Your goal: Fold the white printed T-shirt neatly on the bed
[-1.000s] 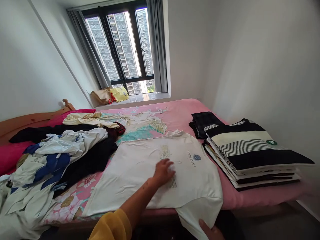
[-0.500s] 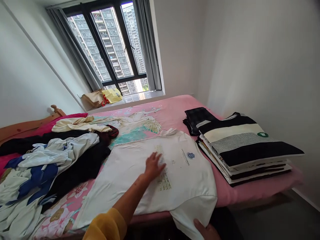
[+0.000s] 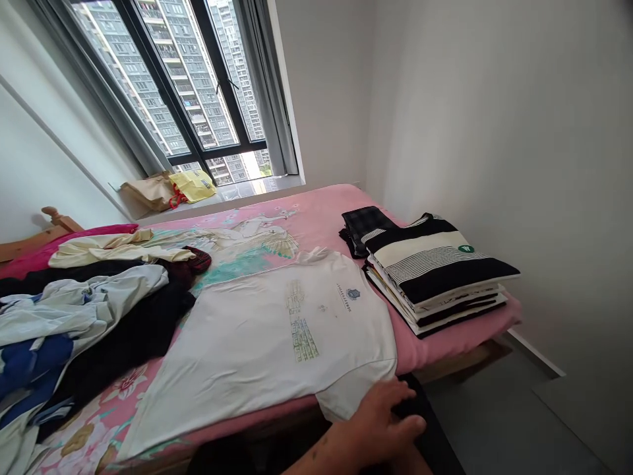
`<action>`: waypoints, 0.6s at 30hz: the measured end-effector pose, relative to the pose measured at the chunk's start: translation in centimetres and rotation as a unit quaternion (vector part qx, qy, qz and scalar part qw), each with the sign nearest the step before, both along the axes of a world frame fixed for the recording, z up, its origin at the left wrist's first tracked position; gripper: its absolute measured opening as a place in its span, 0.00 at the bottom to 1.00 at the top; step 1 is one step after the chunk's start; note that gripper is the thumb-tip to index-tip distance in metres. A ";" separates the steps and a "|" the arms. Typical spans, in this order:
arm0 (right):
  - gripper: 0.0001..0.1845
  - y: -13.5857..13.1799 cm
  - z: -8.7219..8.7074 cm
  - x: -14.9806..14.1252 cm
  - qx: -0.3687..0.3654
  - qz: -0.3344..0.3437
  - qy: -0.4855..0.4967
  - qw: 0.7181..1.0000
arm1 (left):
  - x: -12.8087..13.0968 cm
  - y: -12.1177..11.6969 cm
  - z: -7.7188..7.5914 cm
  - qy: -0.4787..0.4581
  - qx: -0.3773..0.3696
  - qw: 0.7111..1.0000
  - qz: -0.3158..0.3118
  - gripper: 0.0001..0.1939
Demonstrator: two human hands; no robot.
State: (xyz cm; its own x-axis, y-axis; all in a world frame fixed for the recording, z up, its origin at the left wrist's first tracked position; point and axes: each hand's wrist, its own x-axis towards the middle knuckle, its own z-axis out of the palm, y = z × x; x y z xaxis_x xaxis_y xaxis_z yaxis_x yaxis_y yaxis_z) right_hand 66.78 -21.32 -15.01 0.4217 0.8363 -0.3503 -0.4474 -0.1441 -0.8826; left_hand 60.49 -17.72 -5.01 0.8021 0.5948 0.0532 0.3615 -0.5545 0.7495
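Note:
A white T-shirt (image 3: 257, 336) with a printed chest logo lies spread on the bed, one sleeve hanging over the near edge. My left hand (image 3: 378, 419) reaches across to the right, above that sleeve, its fingers stretched out and apart with nothing visible in them. Beneath it, only a part of my right hand (image 3: 409, 458) shows at the bottom of the view. Its fingers are covered by the left hand, so what it grips cannot be seen.
To the right is a stack of folded clothes (image 3: 435, 264), a black-and-cream striped one on top. Dark folded clothes (image 3: 363, 227) lie behind it. A loose heap of clothes (image 3: 99, 310) covers the bed's left side. The bed's edge (image 3: 459, 363) drops to the floor.
My left hand has left the shirt's middle and moved right and nearer, over the sleeve and my right hand. The view has turned to the right.

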 end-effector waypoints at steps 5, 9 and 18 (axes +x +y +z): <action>0.29 -2.2 1.0 0.5 -0.005 0.139 0.103 0.985 | -4.8 6.3 1.8 0.098 0.138 0.971 0.169 0.28; 0.27 -2.9 1.8 0.5 0.019 0.178 0.165 0.970 | -9.7 9.9 0.8 0.255 0.140 0.909 0.299 0.31; 0.26 -3.5 0.9 0.4 -0.030 0.183 0.150 0.971 | -13.5 -0.7 -2.3 0.140 0.142 0.932 0.303 0.25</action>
